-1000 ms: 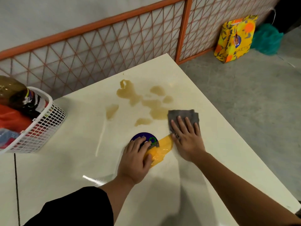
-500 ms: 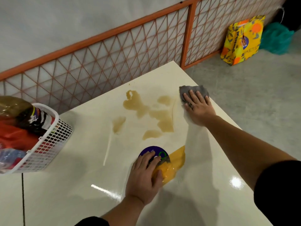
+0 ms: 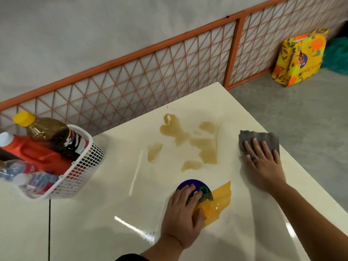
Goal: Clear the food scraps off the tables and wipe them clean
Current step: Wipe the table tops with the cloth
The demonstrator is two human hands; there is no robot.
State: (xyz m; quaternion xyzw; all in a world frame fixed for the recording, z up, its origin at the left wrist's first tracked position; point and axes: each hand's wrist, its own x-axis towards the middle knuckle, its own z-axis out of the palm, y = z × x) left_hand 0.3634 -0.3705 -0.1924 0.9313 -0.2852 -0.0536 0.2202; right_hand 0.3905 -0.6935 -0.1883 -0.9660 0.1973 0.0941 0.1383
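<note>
cream table [image 3: 94, 232], brown spill [image 3: 205, 146], grey floor [image 3: 310, 119]

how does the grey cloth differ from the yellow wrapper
The cloth is dull grey fabric; the wrapper is glossy yellow with a round purple end. The cloth lies by the right edge of the table under the right hand; the wrapper lies nearer the person, under the left hand. Both lie on the table, each pressed by a hand.
</note>
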